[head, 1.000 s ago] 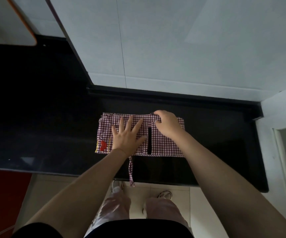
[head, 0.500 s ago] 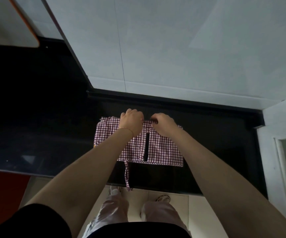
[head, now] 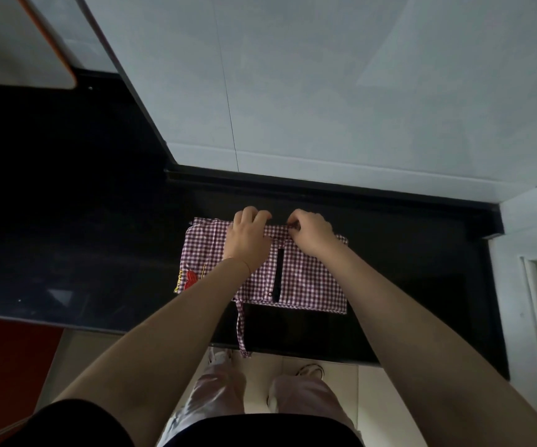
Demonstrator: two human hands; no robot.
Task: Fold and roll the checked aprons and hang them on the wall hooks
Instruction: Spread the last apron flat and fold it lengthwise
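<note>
The folded red-and-white checked cloth apron (head: 305, 279) is lying on the glossy black table (head: 405, 285). The left hand (head: 248, 241) and right hand (head: 312, 232) are both gripping its far edge, fingers curled.

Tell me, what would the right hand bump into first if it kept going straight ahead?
Probably the black ledge at the counter's back, then the wall. The right hand points that way across bare counter; depth is unclear.

I see a glossy black counter (head: 405, 269) running along a pale grey tiled wall (head: 325, 91), pale floor tiles (head: 341, 379) below it, and dim light.
</note>
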